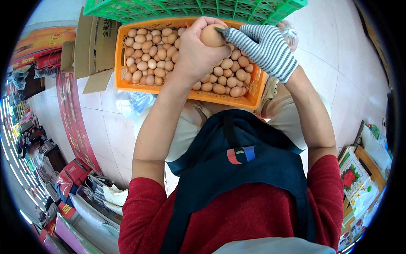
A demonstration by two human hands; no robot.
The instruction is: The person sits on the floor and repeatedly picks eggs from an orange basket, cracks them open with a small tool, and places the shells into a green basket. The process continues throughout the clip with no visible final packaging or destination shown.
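Bare-skinned, my left hand [196, 52] grips a brown egg [212, 36] above the orange plastic crate [146, 88]. My right hand [266, 47] wears a grey-and-white striped knit glove. Between its thumb and fingers it pinches a small dark green piece [219, 30], whose tip meets the egg's right side; its exact kind is unclear. Dark smudges show on the shell there. Many loose brown eggs [152, 63] lie piled in the crate below, some of them hidden by my left hand and forearm.
A green plastic crate [196, 8] stands just beyond the orange one. To the left are an open cardboard box [92, 44] and a clear plastic bag [134, 101] on the tiled floor. A knotted plastic bag [288, 33] sits right of the crates. Boxed goods [76, 171] line the lower left.
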